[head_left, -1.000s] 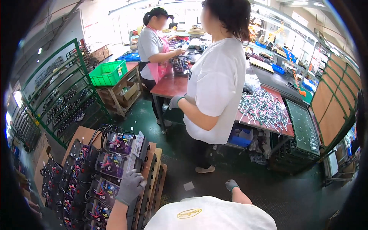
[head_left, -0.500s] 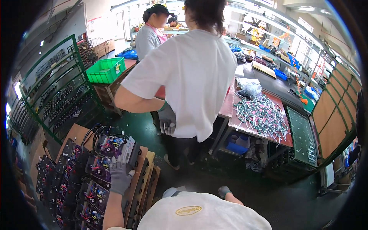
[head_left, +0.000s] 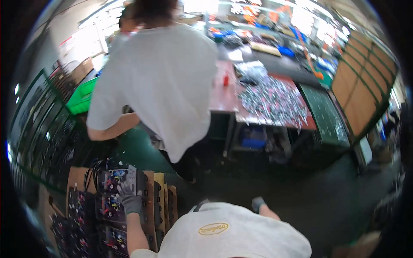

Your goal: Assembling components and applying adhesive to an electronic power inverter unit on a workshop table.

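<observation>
At our left side, wired units [head_left: 111, 208] lie in rows, and our gloved left hand [head_left: 130, 200] rests over the edge of the nearest ones, fingers loosely spread. Our right hand [head_left: 258, 204] is well apart from them; we cannot tell its grip. We judge this step mere contact; shifting a unit would call for curling the left fingers round its edge.

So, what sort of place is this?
Most likely a factory assembly workshop: rows of black units with exposed coloured wiring, a large heap of small parts on a red-topped table, and a green-framed rack at the left.
</observation>
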